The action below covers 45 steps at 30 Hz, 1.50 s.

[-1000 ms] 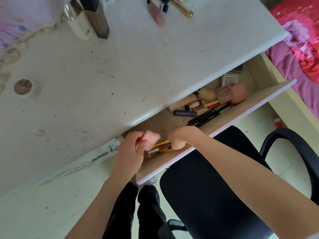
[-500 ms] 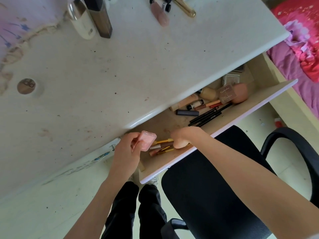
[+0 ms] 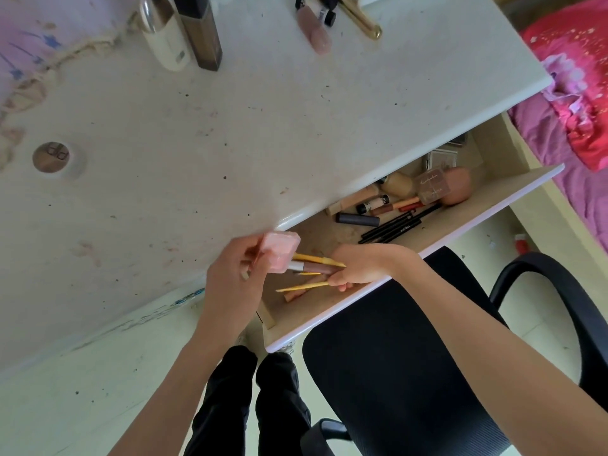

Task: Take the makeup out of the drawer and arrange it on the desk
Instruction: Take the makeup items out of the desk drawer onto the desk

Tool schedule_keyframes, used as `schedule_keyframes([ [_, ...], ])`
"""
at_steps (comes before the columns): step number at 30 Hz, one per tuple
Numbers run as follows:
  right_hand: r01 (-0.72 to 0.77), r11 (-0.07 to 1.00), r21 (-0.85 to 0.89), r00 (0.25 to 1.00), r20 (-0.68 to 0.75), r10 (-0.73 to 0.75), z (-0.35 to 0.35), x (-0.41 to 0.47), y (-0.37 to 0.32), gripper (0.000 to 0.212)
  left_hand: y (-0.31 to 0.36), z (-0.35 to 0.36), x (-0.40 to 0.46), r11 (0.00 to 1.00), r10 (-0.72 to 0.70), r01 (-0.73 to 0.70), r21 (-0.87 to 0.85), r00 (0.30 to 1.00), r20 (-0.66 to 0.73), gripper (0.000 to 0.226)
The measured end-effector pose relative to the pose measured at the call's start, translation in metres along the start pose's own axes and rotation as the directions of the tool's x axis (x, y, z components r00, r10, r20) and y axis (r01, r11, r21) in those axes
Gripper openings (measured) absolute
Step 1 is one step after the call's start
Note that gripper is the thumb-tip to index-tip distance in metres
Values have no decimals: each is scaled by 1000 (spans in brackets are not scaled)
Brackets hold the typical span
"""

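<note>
At the near-left corner of the open drawer (image 3: 411,255), both hands are at work collecting makeup. The left hand (image 3: 230,281) pinches a pink compact case (image 3: 279,251) between thumb and fingertips, held above the drawer's left end beside the desk (image 3: 230,126) edge, likely ready for transfer to the desktop. The right hand (image 3: 358,268) reaches down into the drawer, wrist bent, fingers curled round a yellow stick (image 3: 302,287); whether the rose lip gloss tube (image 3: 312,267) and a second yellow stick (image 3: 316,258) are also in its grip cannot be determined. Remaining makeup lies towards the drawer's right end: black pencils (image 3: 394,225), a dark tube (image 3: 357,219) and a peach sponge (image 3: 459,185). Several bottles (image 3: 184,31) stand along the desk's far edge, apparently already arranged. Most drawer contents are yet to be removed.
</note>
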State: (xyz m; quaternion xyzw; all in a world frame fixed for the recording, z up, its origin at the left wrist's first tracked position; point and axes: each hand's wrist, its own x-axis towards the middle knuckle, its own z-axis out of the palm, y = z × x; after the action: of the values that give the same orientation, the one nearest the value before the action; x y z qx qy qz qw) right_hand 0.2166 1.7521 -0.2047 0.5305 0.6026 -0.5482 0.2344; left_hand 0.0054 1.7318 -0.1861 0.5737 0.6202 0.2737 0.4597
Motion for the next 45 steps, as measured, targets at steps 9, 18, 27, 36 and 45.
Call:
schedule_keyframes([
  [9, 219, 904, 366, 965, -221, -144, -45, -52, 1, 17, 30, -18, 54, 975, -119, 72, -210, 968, -220, 18],
  [18, 116, 915, 385, 613, -753, 239, -154, -3, -22, 14, 33, 1, 120, 969, 55, 21, 247, 953, -296, 27],
  [27, -59, 987, 152, 389, -907, 163, -208, 54, -47, 34, 17, 2, 141, 919, 217, -65, 388, 907, -362, 33],
  [36, -168, 983, 68, 159, -983, 95, -182, 55, -60, 45, 21, -1, 139, 888, 253, -75, 453, 903, -346, 24],
  [45, -136, 979, -154, 402, -911, -87, -57, 64, -96, 49, 19, -16, 129, 919, 226, -98, 383, 925, -305, 18],
])
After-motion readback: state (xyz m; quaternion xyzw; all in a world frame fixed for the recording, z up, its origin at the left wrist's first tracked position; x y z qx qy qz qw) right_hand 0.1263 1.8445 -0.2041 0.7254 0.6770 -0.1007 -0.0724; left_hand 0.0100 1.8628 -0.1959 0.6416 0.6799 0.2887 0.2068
